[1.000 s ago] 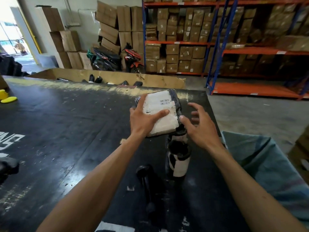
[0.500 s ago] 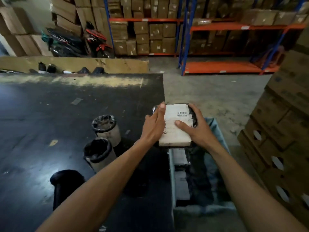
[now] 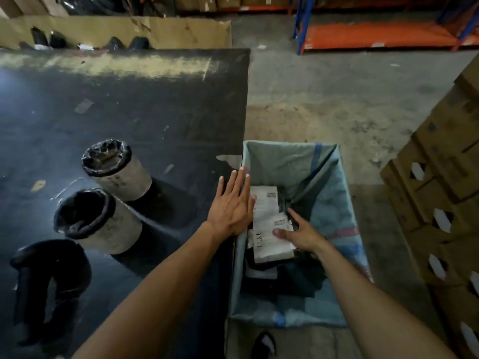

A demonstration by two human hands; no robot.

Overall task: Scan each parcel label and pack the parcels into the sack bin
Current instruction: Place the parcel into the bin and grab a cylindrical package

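Note:
The flat black parcel with a white label [image 3: 267, 218] lies inside the blue-green sack bin [image 3: 334, 203], on top of other dark parcels. My right hand [image 3: 300, 234] is down in the sack, fingers spread, resting on that parcel's right edge without gripping it. My left hand [image 3: 230, 203] hovers flat and open over the sack's left rim, at the edge of the black table [image 3: 129, 99]. Two cylinder parcels wrapped in white with black tops [image 3: 119, 172] [image 3: 103, 224] stand on the table to its left. A long black-wrapped parcel [image 3: 49, 275] lies nearer me.
Stacked cardboard boxes [image 3: 440, 203] rise close on the sack's right. A low cardboard bin [image 3: 155, 29] holding dark items stands behind the table. An orange and blue rack [image 3: 375, 35] lines the far side, beyond bare concrete floor [image 3: 324, 99].
Both hands carried the labelled parcel from over the table rightward and down into the sack. The left hand has let go and lifted off; the right hand now only rests on it.

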